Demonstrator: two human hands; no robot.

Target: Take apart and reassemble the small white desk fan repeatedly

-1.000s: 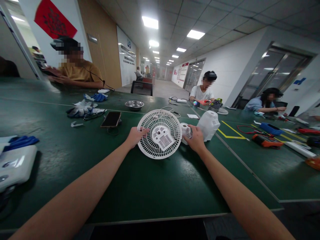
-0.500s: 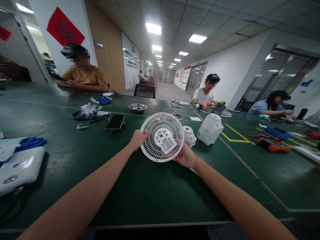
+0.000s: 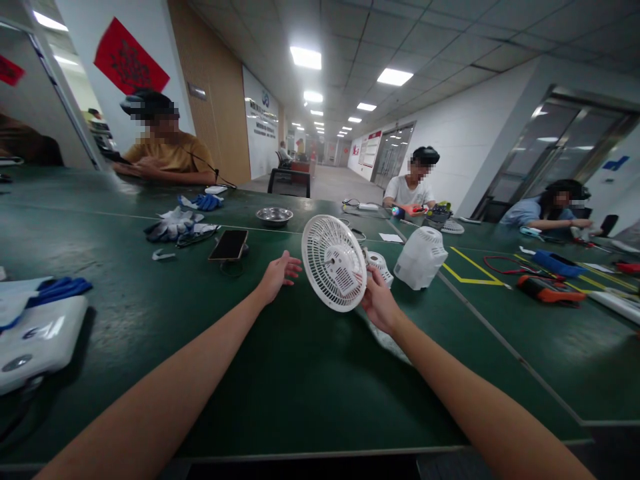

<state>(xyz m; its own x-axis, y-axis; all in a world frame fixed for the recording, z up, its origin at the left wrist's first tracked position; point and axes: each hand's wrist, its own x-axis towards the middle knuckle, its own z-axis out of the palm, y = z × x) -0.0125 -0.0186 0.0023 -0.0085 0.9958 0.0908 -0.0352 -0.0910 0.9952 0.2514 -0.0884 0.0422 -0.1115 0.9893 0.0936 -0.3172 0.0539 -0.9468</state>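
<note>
A round white fan grille (image 3: 316, 267) with a slotted centre plate is held up over the table, tilted to face left. My right hand (image 3: 381, 303) grips it at its right side and rear; part of the fingers is hidden behind it. My left hand (image 3: 280, 275) is off the grille, just left of its rim, with fingers apart and nothing in them. Behind the grille stand a small white vented housing (image 3: 381, 268) and a larger translucent white housing (image 3: 421, 259). A clear plastic bag (image 3: 387, 341) lies partly under my right forearm.
On the green table (image 3: 280, 393) lie a phone (image 3: 229, 245), a metal bowl (image 3: 275, 215), gloves (image 3: 180, 225) and a white device (image 3: 45, 343) at left. An orange-black multimeter (image 3: 550, 291) and blue case (image 3: 556, 264) lie right. Co-workers sit across the table.
My left hand has let go of the grille's left rim and opened. The grille has turned to face left and shifted slightly right and up in my right hand.
</note>
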